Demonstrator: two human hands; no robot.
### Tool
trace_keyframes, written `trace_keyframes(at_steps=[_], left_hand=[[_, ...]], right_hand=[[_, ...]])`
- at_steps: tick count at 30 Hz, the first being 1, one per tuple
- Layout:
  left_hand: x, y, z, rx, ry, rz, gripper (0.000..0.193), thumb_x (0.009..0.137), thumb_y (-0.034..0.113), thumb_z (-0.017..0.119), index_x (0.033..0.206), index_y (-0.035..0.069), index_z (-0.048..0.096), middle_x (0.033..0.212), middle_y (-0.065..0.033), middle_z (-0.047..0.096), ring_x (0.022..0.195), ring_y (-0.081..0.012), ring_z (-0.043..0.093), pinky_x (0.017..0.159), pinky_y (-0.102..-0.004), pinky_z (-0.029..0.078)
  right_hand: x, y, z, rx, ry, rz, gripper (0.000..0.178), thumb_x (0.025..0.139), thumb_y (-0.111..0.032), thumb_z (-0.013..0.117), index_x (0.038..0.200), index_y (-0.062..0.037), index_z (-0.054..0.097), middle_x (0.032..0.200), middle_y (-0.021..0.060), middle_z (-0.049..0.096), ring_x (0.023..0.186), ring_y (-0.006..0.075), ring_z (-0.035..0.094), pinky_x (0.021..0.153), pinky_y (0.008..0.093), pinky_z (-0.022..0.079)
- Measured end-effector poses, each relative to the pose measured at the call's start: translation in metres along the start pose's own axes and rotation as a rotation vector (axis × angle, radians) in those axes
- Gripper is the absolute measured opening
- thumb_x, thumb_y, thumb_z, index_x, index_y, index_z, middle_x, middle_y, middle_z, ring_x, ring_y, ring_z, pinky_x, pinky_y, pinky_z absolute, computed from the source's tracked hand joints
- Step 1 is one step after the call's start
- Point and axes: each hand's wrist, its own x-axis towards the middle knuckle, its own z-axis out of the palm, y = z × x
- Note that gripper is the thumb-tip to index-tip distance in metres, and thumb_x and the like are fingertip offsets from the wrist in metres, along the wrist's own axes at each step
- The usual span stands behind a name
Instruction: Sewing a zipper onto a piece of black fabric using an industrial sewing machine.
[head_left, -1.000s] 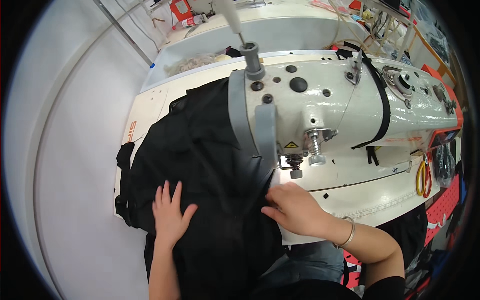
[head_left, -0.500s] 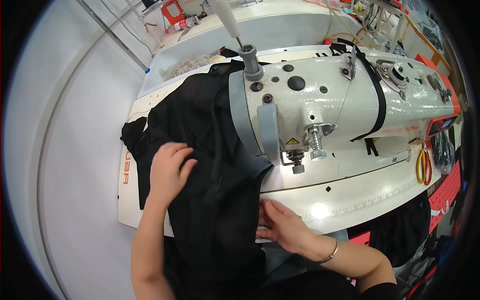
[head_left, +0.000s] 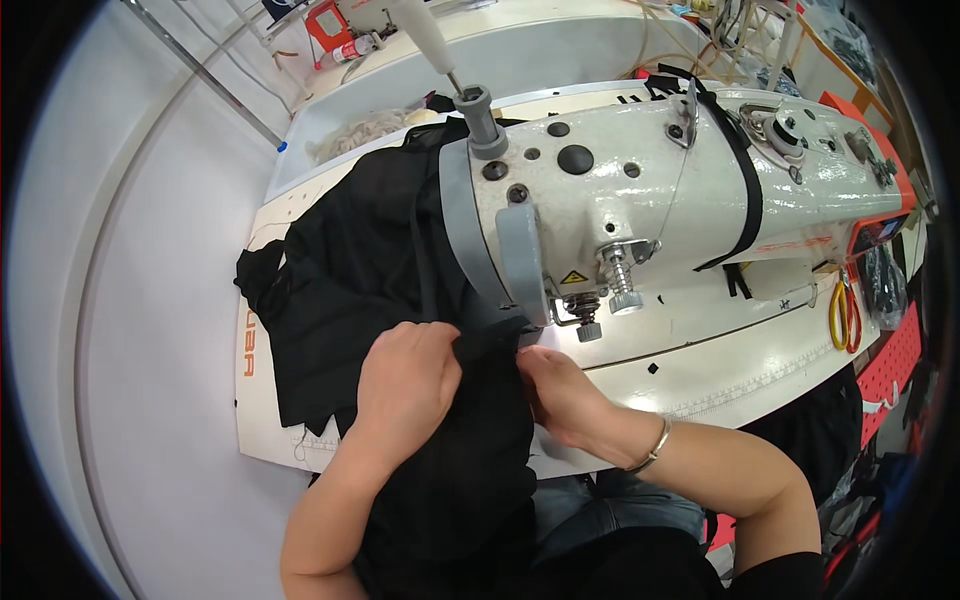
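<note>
Black cloth [head_left: 335, 270] runs lengthwise from upper left to bottom centre, beside the sewing machine [head_left: 640, 190]. Left hand [head_left: 408, 388]: fingers clamped on it. Right hand [head_left: 568, 398], nearer the machine: at its right edge, grip unclear.

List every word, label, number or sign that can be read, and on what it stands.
Orange lettering on the sewing table, at left: wording not copied here.
Yellow warning triangle on the sewing machine: a pictogram.
Orange print on the machine's side: too small.
Ruler scale along the table's front edge: numbers too small.
Bottle label: too blurred.
</note>
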Motion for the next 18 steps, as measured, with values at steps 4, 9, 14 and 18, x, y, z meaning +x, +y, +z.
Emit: trace_keyframes(at_steps=[4, 9, 14, 18], left_hand=[[0.008, 0.011, -0.006, 0.017, -0.06, -0.011, 0.009, 0.078, 0.006, 0.064, 0.086, 0.003, 0.064, 0.072, -0.0086, 0.06, 0.07, -0.0276, 0.058, 0.064, -0.0385, 0.046], [0.008, 0.02, -0.017, 0.061, -0.121, 0.049, 0.007, 0.076, 0.013, 0.069, 0.081, 0.009, 0.067, 0.068, -0.0031, 0.06, 0.068, -0.0227, 0.057, 0.06, -0.0344, 0.044], [0.003, 0.037, -0.016, 0.112, -0.228, 0.075, 0.012, 0.075, 0.013, 0.068, 0.086, 0.009, 0.068, 0.069, -0.0024, 0.058, 0.069, -0.0224, 0.057, 0.062, -0.0355, 0.041], [-0.012, 0.054, -0.003, 0.247, -0.176, 0.089, 0.019, 0.072, 0.012, 0.067, 0.091, 0.009, 0.069, 0.069, -0.003, 0.054, 0.066, -0.0212, 0.054, 0.06, -0.0353, 0.038]], right_hand=[[-0.006, 0.019, 0.007, 0.084, 0.037, -0.196, 0.021, 0.098, -0.021, 0.051, 0.102, -0.0024, 0.058, 0.092, 0.0038, 0.062, 0.083, 0.0112, 0.06, 0.077, 0.0268, 0.05], [-0.027, 0.003, 0.006, -0.049, 0.016, -0.136, 0.013, 0.094, -0.018, 0.058, 0.094, -0.0058, 0.061, 0.081, -0.0014, 0.06, 0.067, 0.0059, 0.054, 0.057, 0.022, 0.045], [-0.023, -0.014, -0.001, -0.302, 0.047, -0.079, 0.012, 0.09, -0.019, 0.065, 0.085, -0.0086, 0.062, 0.073, -0.0028, 0.058, 0.059, 0.0039, 0.05, 0.051, 0.0187, 0.038], [-0.018, -0.011, -0.005, -0.301, 0.042, -0.046, 0.012, 0.088, -0.015, 0.065, 0.086, -0.0066, 0.057, 0.069, -0.0019, 0.054, 0.058, 0.0066, 0.05, 0.049, 0.0216, 0.039]])
